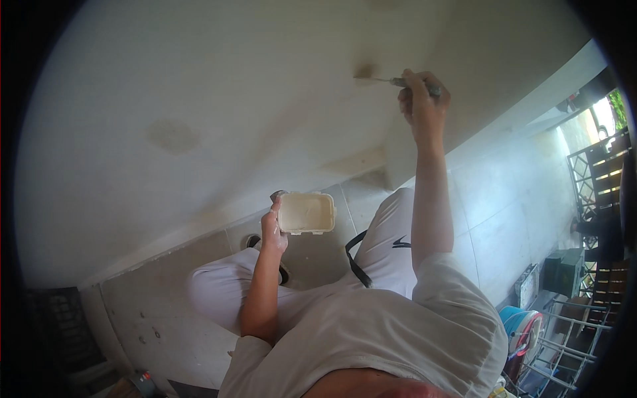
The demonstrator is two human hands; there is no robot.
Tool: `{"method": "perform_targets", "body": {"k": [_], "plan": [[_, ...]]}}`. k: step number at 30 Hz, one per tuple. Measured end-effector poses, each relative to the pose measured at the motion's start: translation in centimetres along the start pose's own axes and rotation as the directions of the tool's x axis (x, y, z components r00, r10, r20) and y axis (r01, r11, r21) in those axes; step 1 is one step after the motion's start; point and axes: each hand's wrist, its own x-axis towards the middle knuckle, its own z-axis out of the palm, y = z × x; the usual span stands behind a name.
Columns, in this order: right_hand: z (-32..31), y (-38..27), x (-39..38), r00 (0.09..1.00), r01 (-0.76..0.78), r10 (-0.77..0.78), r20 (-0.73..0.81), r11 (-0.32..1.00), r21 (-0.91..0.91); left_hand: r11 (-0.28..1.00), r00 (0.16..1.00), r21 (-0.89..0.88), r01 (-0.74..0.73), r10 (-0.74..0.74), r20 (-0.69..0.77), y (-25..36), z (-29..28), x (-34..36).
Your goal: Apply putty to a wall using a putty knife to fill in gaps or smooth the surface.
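My right hand (426, 106) is raised in front of the pale wall (252, 79), its fingers wrapped round the handle of a putty knife (399, 82). The knife's thin blade points left and meets or nearly meets the wall by a small brownish patch (365, 71). Lower down, my left hand (273, 233) grips the left side of a cream plastic tub (306, 231). Pale, smooth paste appears to coat the inside of the tub. White smears mark the left fingers. A small grey piece (277, 195) sticks out by the left fingertips; its kind is unclear.
Another faint round patch (174, 136) shows on the wall at left. Tiled floor (494, 219) runs along the wall's base and under my bent legs. To the right stand a wire rack (564, 341), a dark green box (564, 272) and a slatted gate (607, 199).
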Motion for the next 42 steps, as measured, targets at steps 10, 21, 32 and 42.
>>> {"method": "perform_targets", "body": {"k": [10, 21, 32, 42], "plan": [[-4.5, 3.2, 2.6, 0.978, -0.046, 0.119, -0.171, 0.924, 0.379, 1.000, 0.999, -0.010, -0.025, 0.025, 0.028, -0.1, -0.5, 0.3], [-2.1, 0.9, 6.6, 0.991, -0.109, 0.120, -0.062, 0.983, 0.148, 0.999, 1.000, 0.033, -0.008, 0.007, 0.019, 0.1, -0.1, 0.1], [-1.9, 1.7, 9.9, 0.993, -0.094, 0.102, -0.053, 0.987, 0.132, 1.000, 1.000, 0.029, 0.005, -0.006, 0.025, 0.3, 0.1, 0.1], [-2.7, -0.3, 6.0, 0.981, -0.069, 0.055, -0.187, 0.995, -0.071, 1.000, 0.999, -0.003, 0.003, -0.003, 0.034, 0.1, -0.1, 0.4]]}}
